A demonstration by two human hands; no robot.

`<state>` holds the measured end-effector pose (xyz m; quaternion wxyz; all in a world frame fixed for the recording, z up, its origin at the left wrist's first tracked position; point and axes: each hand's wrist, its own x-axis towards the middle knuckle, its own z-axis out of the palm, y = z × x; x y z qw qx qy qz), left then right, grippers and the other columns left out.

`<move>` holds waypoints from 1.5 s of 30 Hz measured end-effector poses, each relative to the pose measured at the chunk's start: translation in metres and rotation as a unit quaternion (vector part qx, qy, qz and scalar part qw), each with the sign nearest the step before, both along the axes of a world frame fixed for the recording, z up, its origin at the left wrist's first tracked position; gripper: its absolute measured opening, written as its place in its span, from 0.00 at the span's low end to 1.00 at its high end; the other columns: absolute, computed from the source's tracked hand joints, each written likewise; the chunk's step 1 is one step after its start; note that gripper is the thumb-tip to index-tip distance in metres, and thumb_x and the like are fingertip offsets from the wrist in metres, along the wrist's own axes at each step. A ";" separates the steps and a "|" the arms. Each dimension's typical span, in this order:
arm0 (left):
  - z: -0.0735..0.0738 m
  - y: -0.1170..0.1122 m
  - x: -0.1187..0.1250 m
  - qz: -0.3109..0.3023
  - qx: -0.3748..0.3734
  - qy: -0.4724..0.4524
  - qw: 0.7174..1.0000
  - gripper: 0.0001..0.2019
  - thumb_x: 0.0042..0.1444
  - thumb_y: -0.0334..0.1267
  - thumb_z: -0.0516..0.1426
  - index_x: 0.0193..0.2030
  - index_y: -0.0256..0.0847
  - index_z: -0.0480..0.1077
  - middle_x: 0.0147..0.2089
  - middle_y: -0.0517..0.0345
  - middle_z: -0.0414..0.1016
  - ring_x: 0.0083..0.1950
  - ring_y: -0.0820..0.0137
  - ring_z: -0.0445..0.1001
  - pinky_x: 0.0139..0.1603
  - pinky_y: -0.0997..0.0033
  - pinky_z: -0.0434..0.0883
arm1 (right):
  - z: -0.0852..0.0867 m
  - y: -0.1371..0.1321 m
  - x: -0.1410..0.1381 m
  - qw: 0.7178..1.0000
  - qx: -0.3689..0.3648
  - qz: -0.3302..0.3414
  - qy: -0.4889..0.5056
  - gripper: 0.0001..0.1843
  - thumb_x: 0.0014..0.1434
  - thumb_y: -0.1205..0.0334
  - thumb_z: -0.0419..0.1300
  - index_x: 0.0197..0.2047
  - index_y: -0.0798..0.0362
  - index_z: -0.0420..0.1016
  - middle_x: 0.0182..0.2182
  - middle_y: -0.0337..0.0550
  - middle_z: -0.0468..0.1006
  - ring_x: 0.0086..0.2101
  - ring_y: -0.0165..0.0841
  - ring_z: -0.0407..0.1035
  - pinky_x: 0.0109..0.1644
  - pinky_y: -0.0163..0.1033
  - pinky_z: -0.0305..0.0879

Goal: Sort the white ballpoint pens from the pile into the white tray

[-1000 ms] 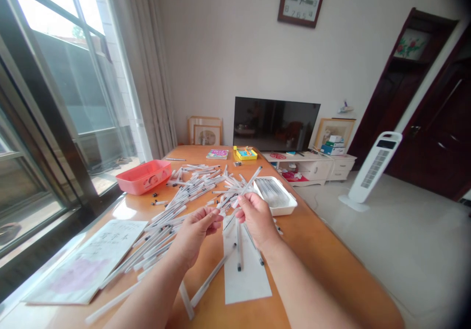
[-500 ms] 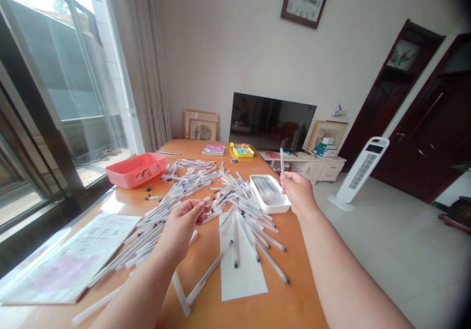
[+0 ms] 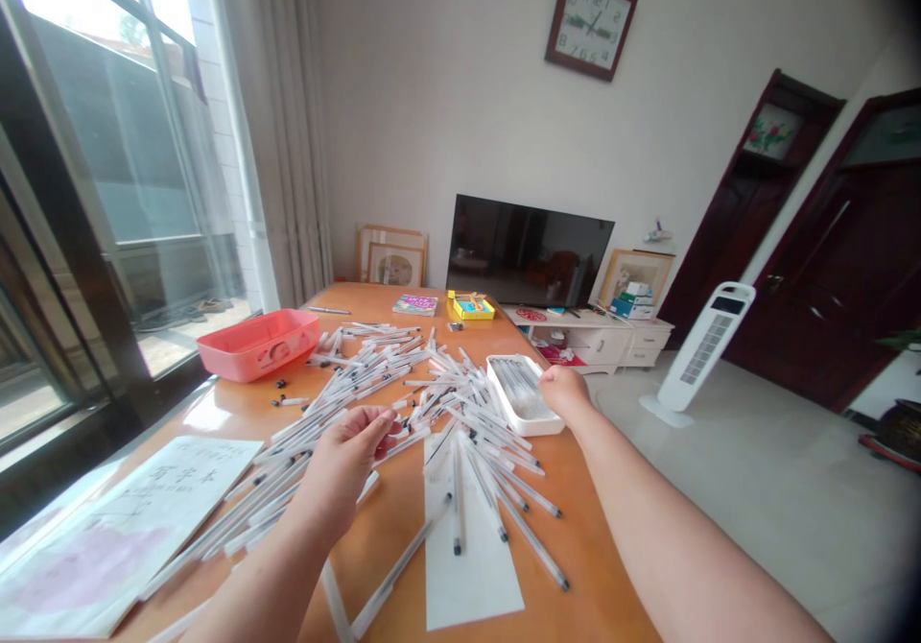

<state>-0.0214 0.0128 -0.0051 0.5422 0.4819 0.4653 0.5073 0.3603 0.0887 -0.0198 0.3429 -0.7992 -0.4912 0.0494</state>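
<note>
My left hand is closed in a pinch above the pile of pens; whatever lies between its fingertips is too small or hidden to make out. My right hand is at the right rim of a white plastic tray, fingers curled over its edge. Its fingertips are mostly hidden, and no pen shows clearly in them. Clear-barrelled pens lie side by side inside the tray. Loose pens with dark ends fan out over a white sheet of paper between my arms.
A pink basket stands at the table's left edge, small black caps near it. An exercise book lies front left. Farther back are a purple booklet and a yellow box. A tower fan stands right.
My right hand has come down from beside the tray to its rim; the pen it held upright no longer shows apart. My left hand keeps its pinch. The view has tilted slightly up.
</note>
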 end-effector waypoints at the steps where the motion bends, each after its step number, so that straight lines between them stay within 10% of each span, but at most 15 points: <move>1: -0.001 0.001 0.000 0.000 0.000 0.000 1.000 0.19 0.53 0.56 0.63 0.39 0.40 0.75 0.39 0.52 0.79 0.39 0.67 0.73 0.43 0.68 0.67 | 0.000 0.001 0.001 1.000 -0.009 0.001 -0.012 0.02 0.47 0.66 0.64 0.27 0.52 0.79 0.28 0.44 0.80 0.32 0.38 0.73 0.34 0.36 0.60; 24: 0.000 0.005 -0.005 0.043 0.005 -0.006 0.999 0.18 0.53 0.53 0.64 0.36 0.39 0.73 0.36 0.53 0.78 0.35 0.69 0.71 0.38 0.70 0.65 | 0.013 -0.019 -0.015 0.998 0.025 0.015 -0.060 0.10 0.55 0.61 0.58 0.34 0.50 0.81 0.32 0.45 0.82 0.35 0.39 0.74 0.35 0.37 0.59; 32: -0.004 0.011 -0.011 0.078 0.017 -0.016 0.997 0.18 0.52 0.53 0.64 0.37 0.39 0.73 0.37 0.53 0.79 0.35 0.69 0.72 0.37 0.70 0.65 | 0.018 -0.026 -0.082 0.990 0.067 0.115 -0.037 0.11 0.58 0.57 0.56 0.36 0.48 0.80 0.31 0.39 0.81 0.32 0.35 0.73 0.35 0.34 0.61; 45: -0.004 0.018 -0.023 0.169 -0.012 -0.071 0.983 0.19 0.45 0.49 0.66 0.41 0.41 0.75 0.38 0.56 0.78 0.37 0.69 0.74 0.38 0.69 0.64 | -0.001 -0.012 -0.186 0.954 -0.057 0.280 -0.086 0.09 0.57 0.63 0.58 0.33 0.49 0.80 0.29 0.39 0.80 0.32 0.32 0.72 0.34 0.33 0.58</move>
